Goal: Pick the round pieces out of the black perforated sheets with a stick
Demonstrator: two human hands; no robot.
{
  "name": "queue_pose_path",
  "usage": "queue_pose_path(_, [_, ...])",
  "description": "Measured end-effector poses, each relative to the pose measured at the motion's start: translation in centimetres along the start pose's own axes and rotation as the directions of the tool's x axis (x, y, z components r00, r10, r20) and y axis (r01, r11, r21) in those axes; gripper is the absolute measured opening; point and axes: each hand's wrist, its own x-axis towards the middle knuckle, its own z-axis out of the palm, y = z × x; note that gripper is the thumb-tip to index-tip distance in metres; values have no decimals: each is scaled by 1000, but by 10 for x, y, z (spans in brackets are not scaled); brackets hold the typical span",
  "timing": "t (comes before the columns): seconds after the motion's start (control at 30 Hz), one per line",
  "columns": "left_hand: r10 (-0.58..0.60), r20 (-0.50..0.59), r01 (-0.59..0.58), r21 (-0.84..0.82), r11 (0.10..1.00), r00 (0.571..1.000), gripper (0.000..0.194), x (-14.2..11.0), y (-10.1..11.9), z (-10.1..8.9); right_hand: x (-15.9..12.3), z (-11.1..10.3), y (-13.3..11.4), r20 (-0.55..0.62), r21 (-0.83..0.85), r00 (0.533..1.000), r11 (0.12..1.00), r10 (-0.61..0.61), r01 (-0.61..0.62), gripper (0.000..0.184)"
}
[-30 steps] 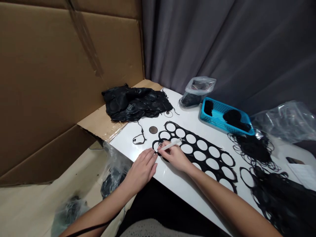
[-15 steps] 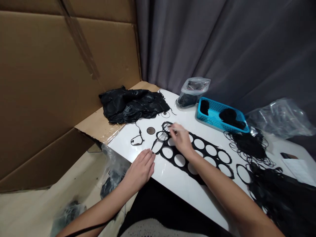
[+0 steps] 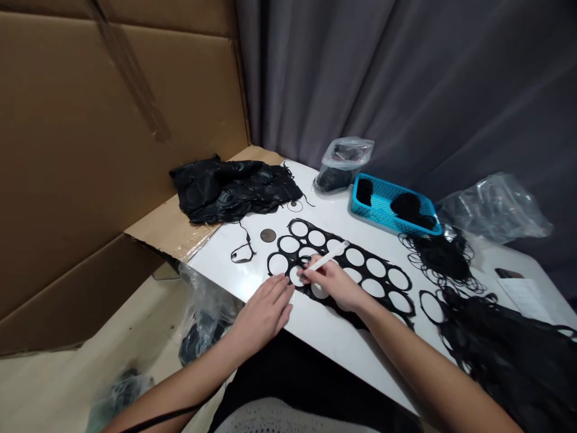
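A black sheet with rows of round holes lies flat on the white table. My left hand rests palm down at the sheet's near left corner, fingers stretched out and fingertips at its edge. Over the near left part of the sheet, my right hand grips a slim white pen-like tool. The tool's lower end is by a hole close to my left fingertips; its tip is too small to make out. Beyond the sheet lie a small dark disc and a thin black loop of scrap.
Crumpled black sheets are piled at the back left. A blue basket with black pieces stands behind, beside a clear pouch. Black rings and black scrap lie right. A cardboard wall borders the left.
My right hand has come nearer to me, from the sheet's far left corner to beside my left hand. The sheet's left end now lies flatter. The view has shifted slightly.
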Motion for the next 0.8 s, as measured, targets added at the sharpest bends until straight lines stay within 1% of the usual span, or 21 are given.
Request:
queue_pose_path(0.07, [4, -5, -4, -5, 1000, 1000, 34, -1, -2, 2, -7, 6, 1, 8, -182, 998, 981, -68, 68, 28])
queue_pose_path(0.13, [14, -8, -14, 2, 1000, 1000, 34, -3, -4, 3, -11, 11, 1, -8, -303, 994, 947, -111, 103, 26])
queue_pose_path(0.3, [27, -8, -27, 4, 1000, 1000, 33, -1, -4, 1, -10, 17, 0, -36, -423, 986, 896, -166, 135, 25])
queue_pose_path(0.43, [34, 9, -34, 25, 999, 999, 32, 1, -3, -1, -11, 18, 4, -19, -484, 973, 854, -228, 191, 24])
queue_pose_path(0.5, [43, 29, -45, 45, 998, 999, 33, 3, -4, -1, -15, 22, 8, 4, -541, 956, 803, -293, 249, 22])
queue_pose_path(0.53, [49, 40, -51, 53, 997, 998, 33, 3, -4, -1, -17, 26, 10, 22, -579, 943, 764, -333, 284, 21])
queue_pose_path(0.6, [62, 51, -66, 62, 996, 997, 32, 4, -5, -1, -22, 32, 12, 94, -654, 913, 667, -397, 357, 18])
queue_pose_path(0.67, [73, 52, -76, 54, 996, 996, 31, 5, -7, -1, -22, 32, 12, 158, -701, 889, 586, -429, 407, 19])
queue_pose_path(0.7, [74, 48, -76, 45, 996, 996, 30, 5, -7, -1, -20, 28, 10, 150, -716, 884, 568, -442, 405, 20])
queue_pose_path(0.73, [74, 43, -76, 33, 997, 996, 29, 5, -8, -2, -16, 20, 9, 96, -728, 883, 572, -460, 377, 21])
queue_pose_path(0.77, [74, 37, -75, 21, 997, 997, 29, 6, -9, -3, -11, 10, 6, -3, -734, 878, 597, -478, 323, 21])
queue_pose_path(0.8, [74, 32, -74, 8, 997, 997, 28, 6, -10, -4, -6, -3, 4, -133, -727, 864, 640, -486, 249, 22])
